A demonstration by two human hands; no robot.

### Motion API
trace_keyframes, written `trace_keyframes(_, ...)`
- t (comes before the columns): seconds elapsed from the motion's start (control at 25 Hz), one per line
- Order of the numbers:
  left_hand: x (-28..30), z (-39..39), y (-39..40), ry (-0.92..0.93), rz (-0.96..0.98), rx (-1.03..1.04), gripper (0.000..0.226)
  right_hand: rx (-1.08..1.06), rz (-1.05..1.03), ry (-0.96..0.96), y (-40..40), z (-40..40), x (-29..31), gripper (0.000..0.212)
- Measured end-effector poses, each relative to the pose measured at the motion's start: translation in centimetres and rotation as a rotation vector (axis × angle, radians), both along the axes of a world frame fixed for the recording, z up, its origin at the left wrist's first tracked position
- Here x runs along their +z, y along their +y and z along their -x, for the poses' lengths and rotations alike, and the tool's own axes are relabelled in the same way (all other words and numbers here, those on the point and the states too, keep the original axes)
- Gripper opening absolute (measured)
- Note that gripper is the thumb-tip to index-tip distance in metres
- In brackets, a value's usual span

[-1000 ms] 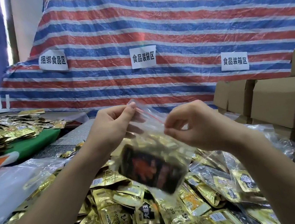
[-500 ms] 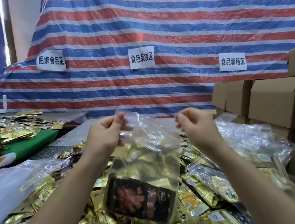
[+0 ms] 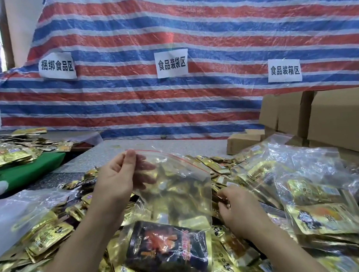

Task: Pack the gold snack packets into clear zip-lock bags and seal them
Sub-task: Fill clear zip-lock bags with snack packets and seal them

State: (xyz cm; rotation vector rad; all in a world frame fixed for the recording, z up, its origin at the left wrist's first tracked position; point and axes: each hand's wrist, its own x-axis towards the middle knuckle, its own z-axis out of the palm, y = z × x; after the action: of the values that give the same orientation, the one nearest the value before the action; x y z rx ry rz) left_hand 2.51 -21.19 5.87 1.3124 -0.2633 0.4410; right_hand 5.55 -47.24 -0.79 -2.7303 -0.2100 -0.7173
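Nearest, the clear zip-lock bag [image 3: 177, 203] hangs upright, mouth up, one dark packet [image 3: 166, 247] at its bottom. The left hand [image 3: 116, 178] pinches its top left corner. Just right of it and lower, the right hand [image 3: 238, 209] reaches into the gold snack packets [image 3: 49, 235] heaped on the counter [image 3: 175, 145]; its grasp cannot be told. Beyond, filled bags [image 3: 315, 198] and cardboard boxes [image 3: 339, 117].
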Motion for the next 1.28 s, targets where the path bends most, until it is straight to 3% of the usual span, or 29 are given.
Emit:
trace_keyframes(0.28,-1.6,-0.2,-0.7,0.047,-0.11,0.021,0.03,-0.156,0.209,-0.031,-0.1,-1.0,-0.7,0.023)
trace_keyframes(0.44,-1.5,0.1,-0.9,0.044,-0.131,0.001,0.02,-0.198,0.158,-0.147,-0.6,-1.4,0.8,0.024)
trace_keyframes(0.64,-1.2,0.4,-0.9,0.051,-0.098,0.017,0.017,-0.254,0.271,0.183,-1.7,-2.8,3.3,0.053)
trace_keyframes(0.76,-1.2,0.5,-0.9,0.048,-0.085,0.023,0.017,-0.261,0.396,0.267,-1.4,-3.4,3.6,0.038)
trace_keyframes(0.88,-1.1,0.5,-0.9,0.052,-0.067,0.012,0.017,-0.257,0.426,0.209,-1.1,-3.6,3.1,0.021)
trace_keyframes(1.16,-1.1,0.6,-1.0,0.063,-0.055,0.014,0.018,-0.19,0.314,0.075,-1.7,-3.6,2.5,0.026)
trace_keyframes(1.28,-1.0,0.6,-1.0,0.073,-0.054,0.027,0.019,-0.141,0.266,0.146,-1.6,-3.4,3.1,0.024)
